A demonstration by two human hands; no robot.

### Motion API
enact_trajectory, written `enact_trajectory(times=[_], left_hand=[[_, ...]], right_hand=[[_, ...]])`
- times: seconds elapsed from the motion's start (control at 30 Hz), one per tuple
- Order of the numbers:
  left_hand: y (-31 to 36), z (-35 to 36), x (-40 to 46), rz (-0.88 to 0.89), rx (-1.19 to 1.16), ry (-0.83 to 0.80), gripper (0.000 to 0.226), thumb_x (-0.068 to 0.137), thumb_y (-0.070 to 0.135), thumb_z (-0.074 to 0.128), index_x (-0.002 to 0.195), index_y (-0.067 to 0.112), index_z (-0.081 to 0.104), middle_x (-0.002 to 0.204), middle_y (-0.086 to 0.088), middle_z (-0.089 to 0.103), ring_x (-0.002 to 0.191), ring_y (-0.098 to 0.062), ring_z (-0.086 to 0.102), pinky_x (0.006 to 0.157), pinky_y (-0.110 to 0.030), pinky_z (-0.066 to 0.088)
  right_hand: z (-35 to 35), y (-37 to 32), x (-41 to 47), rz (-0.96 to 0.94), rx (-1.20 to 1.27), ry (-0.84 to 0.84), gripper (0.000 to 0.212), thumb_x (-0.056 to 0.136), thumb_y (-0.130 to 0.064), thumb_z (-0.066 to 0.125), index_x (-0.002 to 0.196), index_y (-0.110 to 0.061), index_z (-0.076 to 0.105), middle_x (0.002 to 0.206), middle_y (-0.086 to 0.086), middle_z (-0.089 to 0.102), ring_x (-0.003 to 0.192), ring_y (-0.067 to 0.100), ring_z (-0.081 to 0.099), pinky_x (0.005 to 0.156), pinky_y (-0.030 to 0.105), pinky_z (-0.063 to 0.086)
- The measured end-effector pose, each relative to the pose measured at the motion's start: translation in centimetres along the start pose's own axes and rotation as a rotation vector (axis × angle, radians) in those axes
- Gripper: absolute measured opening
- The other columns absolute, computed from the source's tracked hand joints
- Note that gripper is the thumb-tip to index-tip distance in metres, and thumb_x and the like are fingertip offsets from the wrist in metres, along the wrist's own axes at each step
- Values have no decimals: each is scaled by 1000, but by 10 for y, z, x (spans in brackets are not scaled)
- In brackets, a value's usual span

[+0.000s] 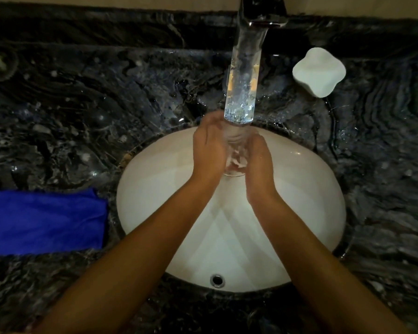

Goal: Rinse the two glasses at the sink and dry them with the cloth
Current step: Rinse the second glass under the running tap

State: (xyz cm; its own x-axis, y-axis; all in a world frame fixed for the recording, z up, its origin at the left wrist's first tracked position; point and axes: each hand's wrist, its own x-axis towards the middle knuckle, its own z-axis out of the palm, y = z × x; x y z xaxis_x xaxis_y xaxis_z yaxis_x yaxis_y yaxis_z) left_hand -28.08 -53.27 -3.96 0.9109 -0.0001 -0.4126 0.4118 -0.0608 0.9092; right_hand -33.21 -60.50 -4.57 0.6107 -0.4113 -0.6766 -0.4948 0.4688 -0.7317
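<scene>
1. Centrally, one clear glass point(234, 153) is held over the white oval sink point(155, 189), between both hands, its base pointing toward the camera and its mouth toward the tap.
2. Left hand point(209, 150): cupped against the left side of the glass, fingers curled round its far wall; the fingertips are blurred.
3. Right hand point(260, 160): cupped against the right side of the glass, fingers curled round it, thumb side uppermost.
4. Second glass point(244, 80): a tall clear cylinder, seen in line with the tap and above the hands; its lower end meets the top of the held glass. Whether it stands on the counter or is something else cannot be told.
5. Tap point(263, 10): chrome, at the top centre, its spout reaching out over the back of the sink.
6. Cloth point(44, 220): blue, folded flat on the counter, just beside the left edge of the sink and well apart from the hands.
7. Counter point(82, 104): dark veined marble, with water droplets and wet patches near the tap.
8. White lobed object point(319, 71): on the counter to the right of the tap, apart from the sink rim.
9. Overflow hole point(217, 280): a metal ring in the near wall of the sink, between the two forearms.
</scene>
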Motion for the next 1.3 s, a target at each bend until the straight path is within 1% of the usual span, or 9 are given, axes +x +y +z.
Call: enact_trajectory(times=[0.2, 0.3, 0.43, 0.57, 0.63, 0.8, 0.97, 1.13, 1.3], left_hand=[[4, 2, -7, 48, -62, 64, 26, 105, 3, 41, 104, 16, 63, 94, -5, 70, 84, -16, 68, 75, -34, 55], [4, 1, -14, 120, 35, 4, 18, 105, 15, 52, 118, 15, 65, 103, 1, 72, 94, -10, 69, 82, -30, 56], [0, -22, -9, 176, 215, -207, 30, 91, 26, 73, 120, 18, 67, 107, 2, 75, 98, -10, 73, 83, -27, 58], [13, -33, -2, 47, 123, -336, 10, 86, 27, 71, 97, 26, 71, 77, 12, 73, 66, 0, 68, 56, -16, 50], [17, -31, -3, 37, 93, -266, 8, 85, 26, 71, 93, 25, 71, 70, 11, 70, 58, -1, 64, 50, -17, 47], [10, -28, -6, 147, 79, -58, 18, 91, 27, 68, 104, 40, 68, 102, 9, 76, 97, -11, 73, 83, -34, 61], [8, -22, -16, 14, -10, 40, 16, 101, 21, 59, 110, 21, 73, 103, -1, 76, 94, -10, 72, 77, -23, 57], [10, -34, 1, -200, -63, 23, 24, 97, 19, 53, 105, 19, 76, 102, -3, 78, 94, -19, 75, 71, -32, 56], [10, -33, 10, -446, 75, -192, 29, 101, 28, 56, 118, 10, 70, 113, -15, 75, 101, -37, 74, 74, -52, 65]], right_hand=[[-4, -5, -4, -329, -349, -40, 31, 112, -34, 36, 109, -23, 65, 88, -8, 70, 71, -7, 65, 62, 15, 49], [-1, -28, 2, -81, -404, -80, 41, 111, -41, 39, 84, -23, 64, 85, 4, 74, 60, -2, 68, 56, 19, 54], [-13, -43, 16, 133, -336, -394, 50, 109, -47, 36, 104, -10, 69, 88, 17, 74, 73, 34, 71, 58, 35, 55], [-21, -43, 34, 236, -277, -710, 62, 107, -53, 28, 126, -7, 66, 100, 29, 69, 85, 42, 69, 64, 38, 57], [-15, -42, 37, 243, -246, -685, 61, 105, -54, 31, 125, -10, 69, 104, 24, 69, 85, 39, 70, 76, 45, 54], [-5, -29, 28, 110, 56, -381, 49, 105, -38, 44, 135, -2, 59, 124, 18, 71, 99, 33, 73, 66, 35, 58], [-6, -28, 8, -279, -426, -158, 28, 104, -40, 43, 110, -22, 63, 97, -1, 74, 65, -1, 67, 53, 21, 50], [-19, -33, 7, -220, -442, -344, 36, 96, -44, 49, 109, -16, 68, 76, 18, 73, 61, 33, 69, 46, 30, 45], [-37, -25, 18, -558, -874, -245, 24, 88, -31, 61, 105, -15, 64, 82, 5, 72, 69, 26, 69, 61, 41, 54]])
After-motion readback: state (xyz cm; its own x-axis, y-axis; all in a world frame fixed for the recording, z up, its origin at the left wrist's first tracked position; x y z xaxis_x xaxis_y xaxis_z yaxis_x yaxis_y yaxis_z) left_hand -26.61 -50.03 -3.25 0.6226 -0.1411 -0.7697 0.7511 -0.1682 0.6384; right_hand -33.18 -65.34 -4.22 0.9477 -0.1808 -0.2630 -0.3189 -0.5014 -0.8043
